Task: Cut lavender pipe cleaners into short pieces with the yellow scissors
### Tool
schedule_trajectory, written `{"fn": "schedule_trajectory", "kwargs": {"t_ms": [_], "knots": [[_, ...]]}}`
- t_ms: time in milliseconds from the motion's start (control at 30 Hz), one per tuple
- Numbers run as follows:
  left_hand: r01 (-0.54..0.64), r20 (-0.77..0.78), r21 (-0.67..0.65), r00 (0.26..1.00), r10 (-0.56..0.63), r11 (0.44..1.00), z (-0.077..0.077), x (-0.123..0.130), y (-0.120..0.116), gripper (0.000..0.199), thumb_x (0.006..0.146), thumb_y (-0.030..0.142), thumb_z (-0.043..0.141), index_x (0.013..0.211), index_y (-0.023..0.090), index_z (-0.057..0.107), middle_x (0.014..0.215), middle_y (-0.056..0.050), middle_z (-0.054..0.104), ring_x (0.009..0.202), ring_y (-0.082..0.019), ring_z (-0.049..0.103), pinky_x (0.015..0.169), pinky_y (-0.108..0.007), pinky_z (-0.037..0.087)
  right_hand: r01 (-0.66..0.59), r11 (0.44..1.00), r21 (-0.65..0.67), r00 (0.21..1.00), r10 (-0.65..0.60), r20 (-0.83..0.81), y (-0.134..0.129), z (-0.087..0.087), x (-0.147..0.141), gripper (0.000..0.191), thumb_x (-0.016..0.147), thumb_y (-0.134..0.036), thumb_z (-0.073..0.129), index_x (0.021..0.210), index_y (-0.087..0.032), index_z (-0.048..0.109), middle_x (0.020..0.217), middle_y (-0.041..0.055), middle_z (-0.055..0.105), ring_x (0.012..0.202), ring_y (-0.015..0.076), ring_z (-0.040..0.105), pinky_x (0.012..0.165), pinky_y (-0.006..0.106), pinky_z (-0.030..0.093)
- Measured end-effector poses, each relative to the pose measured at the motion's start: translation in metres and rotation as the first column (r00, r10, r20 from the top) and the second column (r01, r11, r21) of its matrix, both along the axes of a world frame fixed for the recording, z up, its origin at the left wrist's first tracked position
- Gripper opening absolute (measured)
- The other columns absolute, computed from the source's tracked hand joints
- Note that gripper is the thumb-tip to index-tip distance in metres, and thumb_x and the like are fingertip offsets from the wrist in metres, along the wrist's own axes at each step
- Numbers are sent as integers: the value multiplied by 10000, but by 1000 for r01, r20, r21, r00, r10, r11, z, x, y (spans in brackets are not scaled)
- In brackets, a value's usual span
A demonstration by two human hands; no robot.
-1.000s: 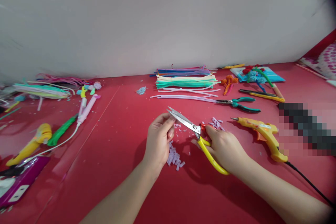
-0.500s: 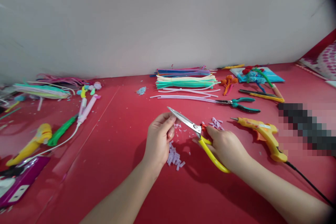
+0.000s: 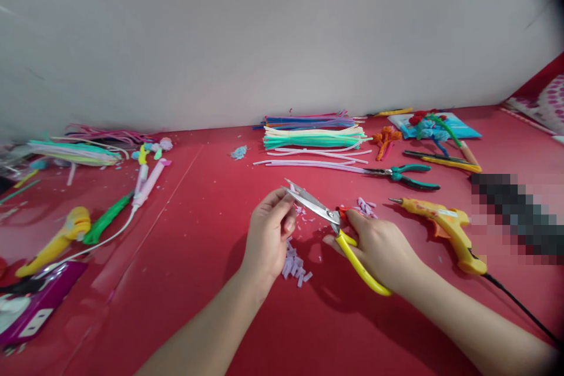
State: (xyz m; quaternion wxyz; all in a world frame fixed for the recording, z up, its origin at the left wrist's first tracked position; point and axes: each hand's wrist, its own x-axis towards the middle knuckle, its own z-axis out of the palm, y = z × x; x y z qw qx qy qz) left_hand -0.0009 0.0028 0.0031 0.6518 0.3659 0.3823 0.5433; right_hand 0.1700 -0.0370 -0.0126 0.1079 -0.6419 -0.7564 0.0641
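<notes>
My right hand (image 3: 381, 247) grips scissors (image 3: 315, 205) with yellow handles, their blades slightly parted and pointing up to the left. My left hand (image 3: 271, 229) is closed in a pinch right beside the blade tips. A tiny lilac piece of pipe cleaner (image 3: 292, 187) shows between the blades at its fingertips; most of it is hidden. Below the left hand lies a small heap of cut lilac pieces (image 3: 294, 266), with fine scraps (image 3: 301, 211) scattered under the scissors. Another little pile of lilac pieces (image 3: 366, 207) sits beyond my right hand.
Bundled pipe cleaners (image 3: 315, 138) lie along the wall, with loose lilac stems (image 3: 308, 164) in front. Green-handled pliers (image 3: 409, 175) and a yellow glue gun (image 3: 440, 220) are on the right. At left are a pink hot tool (image 3: 150, 182), a green tool (image 3: 106, 220) and a purple power strip (image 3: 57, 291).
The scissor blades have parted slightly around the lilac piece at my left fingertips. Both hands stay in nearly the same place; the view has shifted a little.
</notes>
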Motion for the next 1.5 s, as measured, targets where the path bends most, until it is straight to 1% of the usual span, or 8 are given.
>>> {"fn": "schedule_trajectory", "kwargs": {"t_ms": [233,500,567,733,833,1000,1200,1500], "knots": [[-8,-11,17,1000,8,1000,0,2,-4,77,709,235,532,728,162,516,553,47,440,390,-17,285,345,-171,152,-2,999,55,999,0,44,0,0,-1,351,750,-535,320,677,-199,389,480,-16,487,423,113,464,425,218,168],[-58,-337,96,937,88,994,4,-2,-7,94,705,259,539,711,168,564,457,42,387,409,-55,322,368,-178,208,19,997,71,995,-26,98,-1,1,2,372,743,-548,305,694,-196,415,477,-10,473,421,126,475,419,232,145],[-52,-310,82,948,75,995,4,-1,-6,87,702,251,538,706,167,562,446,45,382,405,-54,315,367,-174,203,26,997,74,996,-32,85,-1,2,2,376,733,-557,315,680,-196,411,482,-7,477,435,131,486,421,231,155],[-32,-72,15,997,33,999,2,1,-3,72,700,243,535,722,175,536,488,53,420,392,-33,299,356,-163,179,33,999,28,999,-34,42,-1,4,-1,365,714,-565,348,685,-204,399,493,-10,499,445,134,498,424,226,174],[-27,-3,9,1000,27,1000,0,2,-2,76,702,240,539,729,170,525,523,50,436,403,-23,307,362,-161,185,25,1000,-7,999,-25,37,-1,2,-3,352,722,-556,348,677,-208,385,486,-15,504,442,134,494,420,222,171],[-12,24,17,1000,11,1000,-1,4,-5,75,744,245,502,722,174,500,494,56,378,404,-26,290,363,-161,174,2,1000,-1,999,-2,43,-2,-2,-3,339,751,-534,324,699,-205,390,495,-13,516,439,132,495,427,222,171],[-12,77,-8,997,13,1000,-4,8,-11,83,763,259,481,734,185,455,663,32,481,431,-15,317,370,-155,185,-34,999,9,998,33,55,-3,-7,-6,329,775,-500,307,724,-193,416,511,4,531,448,132,499,431,233,162],[-24,80,8,997,23,1000,-4,7,-9,74,769,245,476,749,175,464,645,29,448,433,-15,307,367,-145,183,-6,1000,-1,997,6,72,-5,-4,-7,324,760,-514,324,680,-204,379,502,-8,529,445,141,498,429,230,153]]}}
